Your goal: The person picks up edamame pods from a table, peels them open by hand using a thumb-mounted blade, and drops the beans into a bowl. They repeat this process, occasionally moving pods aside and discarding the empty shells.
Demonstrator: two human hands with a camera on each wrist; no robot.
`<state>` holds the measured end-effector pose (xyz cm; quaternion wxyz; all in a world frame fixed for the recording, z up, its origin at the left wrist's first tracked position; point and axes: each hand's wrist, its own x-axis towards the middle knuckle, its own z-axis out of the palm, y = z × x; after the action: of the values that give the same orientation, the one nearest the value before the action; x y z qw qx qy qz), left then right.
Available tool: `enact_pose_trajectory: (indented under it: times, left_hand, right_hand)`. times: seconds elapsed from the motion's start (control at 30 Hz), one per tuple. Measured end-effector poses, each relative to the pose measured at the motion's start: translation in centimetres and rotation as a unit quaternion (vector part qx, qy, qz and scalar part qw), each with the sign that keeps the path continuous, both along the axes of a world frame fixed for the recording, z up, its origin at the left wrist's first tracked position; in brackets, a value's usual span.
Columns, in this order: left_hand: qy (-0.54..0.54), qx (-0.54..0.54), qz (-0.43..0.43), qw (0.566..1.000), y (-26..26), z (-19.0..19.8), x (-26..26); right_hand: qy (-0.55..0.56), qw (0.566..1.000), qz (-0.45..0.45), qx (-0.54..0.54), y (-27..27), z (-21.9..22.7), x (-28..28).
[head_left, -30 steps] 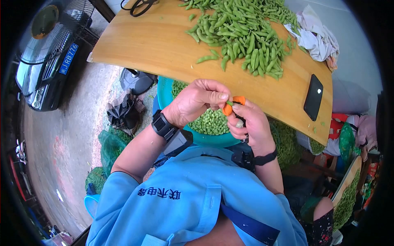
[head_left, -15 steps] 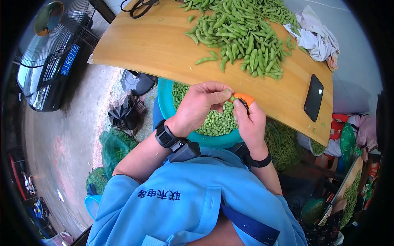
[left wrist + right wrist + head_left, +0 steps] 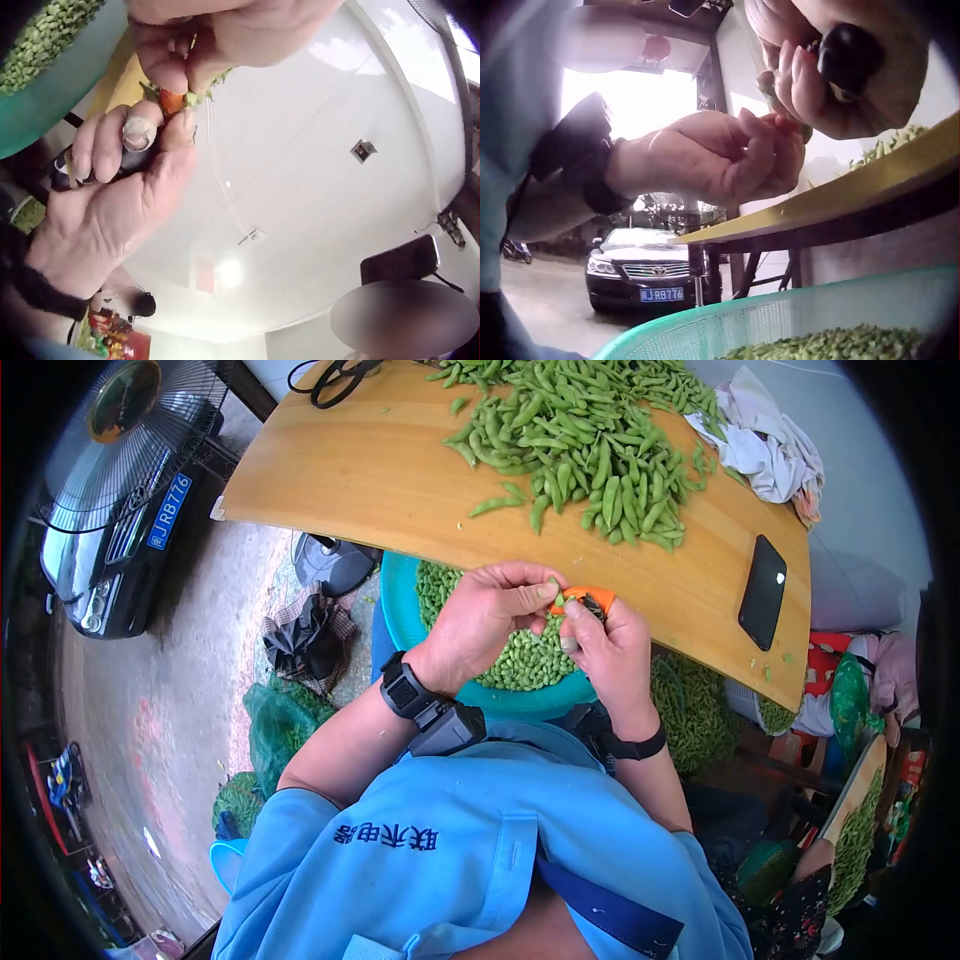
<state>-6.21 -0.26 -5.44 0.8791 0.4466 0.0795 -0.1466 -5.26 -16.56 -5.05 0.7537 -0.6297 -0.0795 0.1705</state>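
Observation:
My left hand (image 3: 480,615) pinches a green bean pod (image 3: 556,598) between thumb and fingers. My right hand (image 3: 618,660) is curled round a small orange-and-black hand tool (image 3: 598,596), its orange end meeting the pod. The tool's dark body (image 3: 131,163) shows inside the right fist in the left wrist view, and one finger there has a pale covering (image 3: 139,133) near its tip. Both hands meet above a turquoise basin (image 3: 400,600) of shelled green beans (image 3: 525,660), at the wooden table's near edge. Fingers hide most of the pod.
A heap of bean pods (image 3: 600,450) lies on the wooden table (image 3: 350,470), with a phone (image 3: 763,592) and a white cloth (image 3: 765,445) to its right. A fan (image 3: 130,430) stands at the left, before a parked car (image 3: 105,575). Green net bags (image 3: 285,725) lie on the floor.
My right hand has turned and shifted slightly, swinging the tool's orange end to the right. The left hand has moved little and still pinches at the orange end.

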Motion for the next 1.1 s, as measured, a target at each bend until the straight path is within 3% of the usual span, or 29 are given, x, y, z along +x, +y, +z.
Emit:
enact_pose_trajectory:
  times: [0.2,0.27,0.43,0.6,0.67,0.7,0.73,0.8,0.87,0.9,1.0,1.07,1.1]
  left_hand:
    - [-0.020,0.058,0.009,0.998,-0.1,0.5,-0.2]
    - [-0.029,0.068,0.012,0.997,-0.1,0.6,-0.2]
    - [-0.034,0.141,0.014,0.989,0.0,0.6,-0.3]
    - [-0.037,0.140,0.005,0.989,0.0,0.4,-0.3]
    - [-0.033,0.131,0.005,0.991,-0.1,0.1,-0.4]
    - [-0.015,0.076,0.005,0.997,-0.2,-0.1,-0.4]
    - [0.004,0.020,0.005,1.000,-0.2,-0.1,-0.4]
    - [-0.011,0.048,0.010,0.999,-0.4,0.7,-0.4]
    - [-0.023,0.075,0.013,0.997,-0.5,0.8,-0.4]
    - [-0.031,0.105,0.004,0.994,-0.4,0.5,-0.3]
    - [-0.044,0.147,-0.030,0.988,-0.2,0.8,-0.2]
    - [-0.046,0.160,-0.055,0.984,0.0,0.9,-0.3]
    - [-0.049,0.152,-0.058,0.986,0.0,0.9,-0.3]
  right_hand:
    - [0.024,0.999,0.004,0.021,-0.1,0.2,-0.2]
    - [0.092,0.993,0.049,0.050,-0.7,0.4,0.2]
    - [0.063,0.997,0.036,0.012,-0.2,0.4,0.1]
    - [0.050,0.998,0.021,-0.016,0.0,-0.1,0.2]
    - [0.125,0.989,0.032,0.071,-0.4,-0.2,0.4]
    - [0.125,0.989,0.032,0.071,-0.2,-0.2,0.4]
    - [0.101,0.995,0.006,0.015,0.1,0.0,0.3]
    - [0.076,0.996,-0.021,-0.041,0.6,-0.1,0.1]
    - [-0.153,0.974,-0.063,-0.155,0.9,-0.6,-0.3]
    - [-0.152,0.974,-0.063,-0.157,0.9,-0.5,-0.3]
    - [-0.112,0.982,-0.058,-0.143,0.6,0.0,0.0]
    - [0.125,0.992,-0.008,-0.008,-0.2,0.6,0.5]
    - [0.126,0.992,-0.008,-0.008,-0.4,0.4,0.7]
